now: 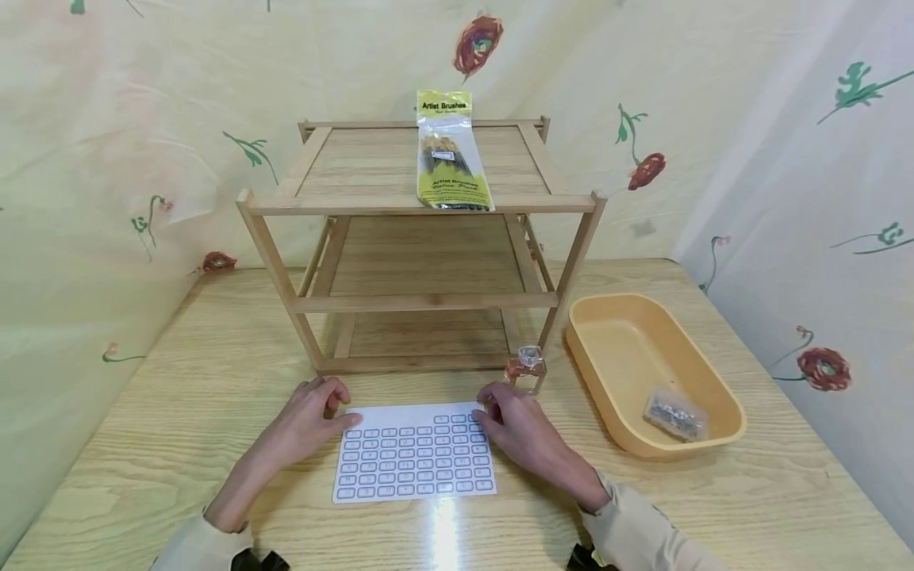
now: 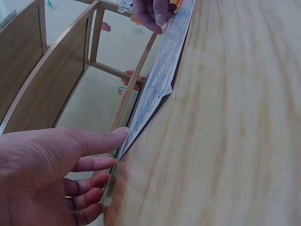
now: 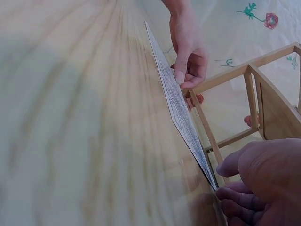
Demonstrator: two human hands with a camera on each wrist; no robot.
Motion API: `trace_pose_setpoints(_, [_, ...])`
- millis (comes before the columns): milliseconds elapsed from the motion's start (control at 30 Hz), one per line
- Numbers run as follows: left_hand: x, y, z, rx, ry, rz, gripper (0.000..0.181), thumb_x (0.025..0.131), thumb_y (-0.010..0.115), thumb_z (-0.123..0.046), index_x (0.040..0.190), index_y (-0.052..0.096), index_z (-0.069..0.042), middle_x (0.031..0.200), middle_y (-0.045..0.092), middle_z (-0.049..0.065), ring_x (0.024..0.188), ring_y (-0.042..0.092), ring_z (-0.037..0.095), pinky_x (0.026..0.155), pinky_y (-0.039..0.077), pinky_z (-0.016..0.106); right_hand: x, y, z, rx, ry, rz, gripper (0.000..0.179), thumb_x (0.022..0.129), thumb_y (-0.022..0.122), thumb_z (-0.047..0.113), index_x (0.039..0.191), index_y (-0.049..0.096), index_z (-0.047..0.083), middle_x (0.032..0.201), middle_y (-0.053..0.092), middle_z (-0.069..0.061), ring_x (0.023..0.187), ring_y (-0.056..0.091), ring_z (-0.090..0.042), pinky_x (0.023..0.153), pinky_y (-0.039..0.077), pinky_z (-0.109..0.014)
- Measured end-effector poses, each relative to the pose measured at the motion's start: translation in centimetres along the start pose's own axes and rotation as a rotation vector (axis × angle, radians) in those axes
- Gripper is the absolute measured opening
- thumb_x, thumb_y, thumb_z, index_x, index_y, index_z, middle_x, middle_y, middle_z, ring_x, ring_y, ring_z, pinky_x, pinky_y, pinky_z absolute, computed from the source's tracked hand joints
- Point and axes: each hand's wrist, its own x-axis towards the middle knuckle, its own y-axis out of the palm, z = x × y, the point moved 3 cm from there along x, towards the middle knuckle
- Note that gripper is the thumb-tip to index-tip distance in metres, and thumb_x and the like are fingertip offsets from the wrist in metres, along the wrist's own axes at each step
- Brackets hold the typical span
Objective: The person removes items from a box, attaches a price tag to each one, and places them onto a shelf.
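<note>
A white sheet [image 1: 416, 456] printed with rows of small rounded boxes lies on the table before me. At its upper left corner, my left hand [image 1: 312, 419] pinches the sheet between thumb and index finger. My right hand [image 1: 524, 424] pinches the upper right corner the same way. In the left wrist view, the left thumb [image 2: 106, 141] lies at the edge of the sheet [image 2: 157, 80]. From the right wrist, the corner of the sheet [image 3: 181, 110] runs in between thumb and fingers. A small glass bottle [image 1: 526, 369] with a clear stopper stands just beyond the right hand.
A three-tier wooden shelf [image 1: 428, 301] stands behind the sheet. On its top tier lies a yellow-labelled pack of artist brushes [image 1: 451, 151]. To the right, a yellow plastic basin [image 1: 614, 333] holds a clear packet of small metallic-looking pieces [image 1: 676, 415]. Flowered cloth [image 1: 143, 119] hangs around the table.
</note>
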Motion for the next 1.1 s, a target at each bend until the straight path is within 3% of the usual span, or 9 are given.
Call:
trace_pose_setpoints(333, [0.08, 0.14, -0.02, 0.022, 0.024, -0.001, 0.021, 0.093, 0.08, -0.016, 0.099, 0.063, -0.005, 0.087, 0.052, 0.002, 0.082, 0.048, 0.019, 0.074, 0.043, 0.037, -0.08, 0.32, 0.03, -0.072, 0.026, -0.013, 0.021, 0.089, 0.082, 0.006, 0.102, 0.067, 0.0, 0.068, 0.047, 0.007, 0.058, 0.043, -0.007, 0.051, 0.037, -0.024])
trace_pose_setpoints(567, [0.13, 0.21, 0.03, 0.032, 0.033, -0.002, 0.018, 0.093, 0.079, -0.015, 0.096, 0.063, -0.007, 0.087, 0.052, 0.0, 0.082, 0.047, 0.018, 0.075, 0.042, 0.037, -0.09, 0.44, 0.05, -0.093, 0.012, -0.013, 0.02, 0.09, 0.081, 0.006, 0.098, 0.064, 0.003, 0.068, 0.045, 0.006, 0.06, 0.043, -0.009, 0.051, 0.037, -0.024])
trace_pose_setpoints(900, [0.14, 0.26, -0.12, -0.018, 0.121, -0.021, 0.021, 0.092, 0.079, -0.008, 0.091, 0.058, -0.007, 0.084, 0.052, -0.001, 0.078, 0.048, 0.015, 0.068, 0.044, 0.029, -0.14, 0.56, 0.23, -0.058, -0.003, -0.026, 0.02, 0.09, 0.077, 0.0, 0.091, 0.059, 0.007, 0.076, 0.049, 0.005, 0.069, 0.046, -0.012, 0.059, 0.041, -0.025])
trace_pose_setpoints(1100, [0.19, 0.28, -0.08, -0.057, 0.109, -0.013, 0.021, 0.092, 0.077, -0.004, 0.091, 0.056, -0.007, 0.083, 0.052, 0.0, 0.077, 0.049, 0.016, 0.066, 0.044, 0.028, -0.09, 0.49, 0.43, -0.009, -0.02, -0.027, 0.021, 0.09, 0.076, -0.004, 0.089, 0.058, 0.008, 0.078, 0.051, 0.004, 0.069, 0.049, -0.01, 0.058, 0.045, -0.024])
